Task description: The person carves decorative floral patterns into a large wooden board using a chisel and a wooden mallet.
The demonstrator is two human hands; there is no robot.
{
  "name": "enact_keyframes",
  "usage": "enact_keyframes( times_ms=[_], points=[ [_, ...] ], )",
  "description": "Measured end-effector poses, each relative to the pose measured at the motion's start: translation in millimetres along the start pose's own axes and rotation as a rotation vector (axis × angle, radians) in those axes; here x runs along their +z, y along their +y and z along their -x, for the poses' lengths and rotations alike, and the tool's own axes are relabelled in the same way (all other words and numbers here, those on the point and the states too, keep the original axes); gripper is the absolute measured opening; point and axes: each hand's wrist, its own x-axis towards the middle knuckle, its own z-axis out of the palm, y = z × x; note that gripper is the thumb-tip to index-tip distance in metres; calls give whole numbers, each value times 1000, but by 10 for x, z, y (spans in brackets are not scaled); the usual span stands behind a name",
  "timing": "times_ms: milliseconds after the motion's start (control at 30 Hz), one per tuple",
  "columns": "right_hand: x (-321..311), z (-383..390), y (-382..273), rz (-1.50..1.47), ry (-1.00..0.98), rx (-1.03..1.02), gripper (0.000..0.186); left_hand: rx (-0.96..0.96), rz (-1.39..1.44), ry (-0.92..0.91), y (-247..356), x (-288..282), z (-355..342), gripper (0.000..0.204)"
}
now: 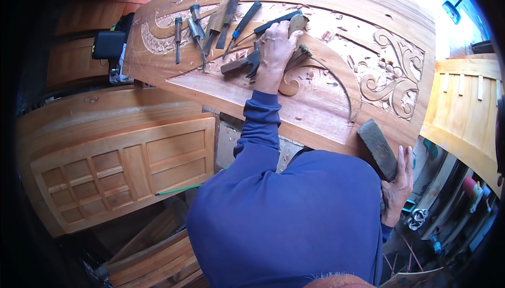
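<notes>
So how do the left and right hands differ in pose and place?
The left hand reaches over the carved wooden panel among the tools; the right hand is at the near edge, beside the dark block.
The left hand's fingers bend by a rounded wooden end, grip unclear; the right hand's are extended, nearly straight.
Both are bare, with blue sleeves.
</notes>
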Motion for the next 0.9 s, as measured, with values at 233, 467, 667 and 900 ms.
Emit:
enact_keyframes(
  times_ms=[233,467,667,900],
  points=[
    [66,27,2,-29,16,-16,94,116,-89,180,-65,17,184,47],
    [58,34,33,5,49,-17,89,215,-142,548,-1132,-427,-423,11],
    [-39,-66,47,35,-12,7,92,-248,-480,265,-4080,-608,-689,32],
    [-59,37,100,65,12,77,94,-241,-493,85,-4505,-581,-641,32]
  ],
)
